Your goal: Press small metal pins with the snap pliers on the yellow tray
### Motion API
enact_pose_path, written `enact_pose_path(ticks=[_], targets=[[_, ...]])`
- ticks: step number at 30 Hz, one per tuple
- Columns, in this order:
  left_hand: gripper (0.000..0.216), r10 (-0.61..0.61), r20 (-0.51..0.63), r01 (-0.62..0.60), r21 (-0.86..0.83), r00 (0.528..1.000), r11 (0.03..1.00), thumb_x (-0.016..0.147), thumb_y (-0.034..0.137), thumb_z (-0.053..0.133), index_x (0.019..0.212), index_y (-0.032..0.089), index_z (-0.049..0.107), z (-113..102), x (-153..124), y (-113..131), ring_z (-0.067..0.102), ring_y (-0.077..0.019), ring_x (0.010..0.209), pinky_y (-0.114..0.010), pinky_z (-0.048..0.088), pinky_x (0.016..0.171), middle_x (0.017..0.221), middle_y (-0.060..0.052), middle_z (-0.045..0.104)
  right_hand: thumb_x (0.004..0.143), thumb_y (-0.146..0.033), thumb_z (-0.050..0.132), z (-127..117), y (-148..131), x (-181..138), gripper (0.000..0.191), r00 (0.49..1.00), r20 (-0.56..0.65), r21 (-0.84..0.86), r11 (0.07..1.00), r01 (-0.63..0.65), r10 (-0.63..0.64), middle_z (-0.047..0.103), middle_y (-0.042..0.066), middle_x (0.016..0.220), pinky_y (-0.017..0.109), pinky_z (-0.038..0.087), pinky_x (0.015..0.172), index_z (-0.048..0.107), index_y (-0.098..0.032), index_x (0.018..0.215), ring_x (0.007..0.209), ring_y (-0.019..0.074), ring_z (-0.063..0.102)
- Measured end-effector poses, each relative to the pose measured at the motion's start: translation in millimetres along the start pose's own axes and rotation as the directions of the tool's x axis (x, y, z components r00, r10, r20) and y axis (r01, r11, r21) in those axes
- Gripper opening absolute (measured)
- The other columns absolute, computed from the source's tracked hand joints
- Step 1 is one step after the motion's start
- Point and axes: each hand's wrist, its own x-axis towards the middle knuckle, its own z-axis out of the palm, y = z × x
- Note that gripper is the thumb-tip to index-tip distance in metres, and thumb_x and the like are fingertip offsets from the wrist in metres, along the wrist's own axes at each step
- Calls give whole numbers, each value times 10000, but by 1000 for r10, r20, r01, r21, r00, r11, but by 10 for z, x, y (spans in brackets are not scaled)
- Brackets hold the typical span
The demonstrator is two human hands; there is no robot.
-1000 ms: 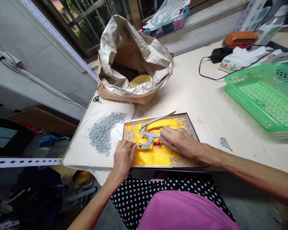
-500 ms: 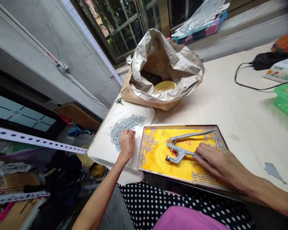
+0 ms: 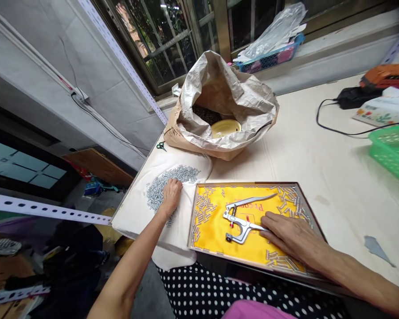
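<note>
My left hand (image 3: 170,193) lies open on the pins (image 3: 159,188) at 9 o'clock, perhaps pinching some; my right hand (image 3: 287,234) grips the pliers (image 3: 242,221); most pins await.

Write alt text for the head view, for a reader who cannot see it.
A person's left hand rests on a pile of small metal pieces on white cloth, while the right hand holds the handle of metal pliers in a yellow-lined tray. Behind stands an open paper sack.
</note>
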Motion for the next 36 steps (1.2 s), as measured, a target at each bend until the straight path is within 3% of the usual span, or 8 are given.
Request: enact_pose_path(ticks=[6,10,12,16,19,25,32,36], targets=[[202,-86,-38,79,-156,996,985,871,78,454,758,149,606,-63,-8,74,517,-254,1004,-355,393,856,929,-133,626,942,-339,525,-60,-2,1,126,993,100,48,996,-70,65,634,22,826,305,440,573,569,-243,874,668,180,627],[218,-196,-36,171,-353,980,920,901,207,451,792,147,631,-224,-185,161,573,-183,770,-307,455,728,824,-79,646,972,-371,466,-262,-83,119,200,999,-5,124,991,-51,52,676,58,927,327,504,643,616,-238,967,781,202,664],[238,-272,78,254,-661,959,706,882,330,534,811,135,650,-330,-322,219,556,-134,641,-269,469,633,788,-60,654,996,-352,414,-361,-213,321,257,994,-105,177,984,0,19,690,77,990,344,530,703,634,-230,1052,831,205,670],[367,-219,402,406,-914,889,-26,639,414,819,820,123,690,-537,-600,360,531,-79,567,-215,472,554,734,-22,640,1005,-301,400,-362,-638,989,336,965,-240,344,921,184,-104,693,106,1103,385,536,820,596,-223,1267,960,223,660],[399,-148,445,417,-889,883,-186,573,381,887,803,120,693,-642,-762,444,533,-70,561,-198,469,539,661,9,605,993,-303,452,-197,-945,1469,312,953,-283,542,802,250,-106,701,103,1104,377,512,858,607,-197,1243,983,212,653],[421,-99,387,350,-897,917,-270,566,392,907,787,104,694,-705,-947,473,547,-64,579,-217,512,610,690,-1,634,894,-187,522,32,-1184,1817,138,990,-138,736,668,108,-8,661,2,713,250,451,614,627,-182,804,629,128,614],[211,-330,121,182,-971,936,158,644,298,823,730,135,720,-607,-956,460,624,-134,597,-239,494,575,697,-37,708,863,-264,566,137,-1202,1915,136,999,-43,782,622,24,16,639,-11,650,237,416,568,637,-179,784,596,124,586],[168,-345,140,195,-972,928,129,654,260,799,752,135,744,-524,-926,388,633,-130,594,-246,520,606,708,-33,718,827,-305,620,220,-1218,1997,169,998,-46,726,688,8,38,633,-7,636,237,376,552,617,-177,717,594,124,548]])
